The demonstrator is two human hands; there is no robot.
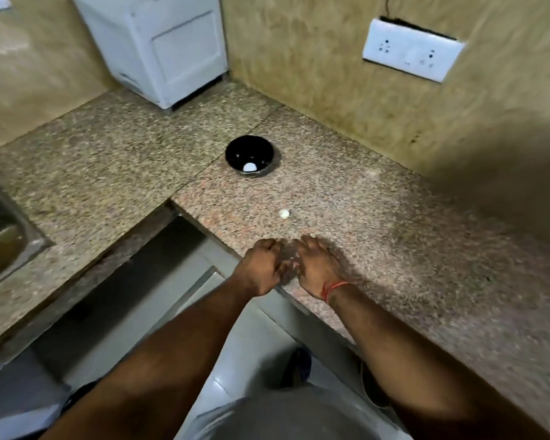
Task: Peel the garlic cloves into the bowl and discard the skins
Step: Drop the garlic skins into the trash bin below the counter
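Note:
A black bowl (235, 147) stands on the granite counter with one peeled white garlic clove (249, 167) inside. Another pale clove (284, 213) lies loose on the counter between the bowl and my hands. My left hand (261, 265) and my right hand (319, 265) are close together over the counter's front edge, both blurred. The left hand's fingers are curled, and both thumbs meet on a small pale piece (294, 265), apparently a garlic clove that the fingers mostly hide. A red thread circles my right wrist.
A white appliance (159, 49) stands in the back corner. A steel sink (0, 236) is at the far left. A socket plate (410, 49) is on the right wall. The counter (394, 249) has an inner corner left of my hands, with floor below.

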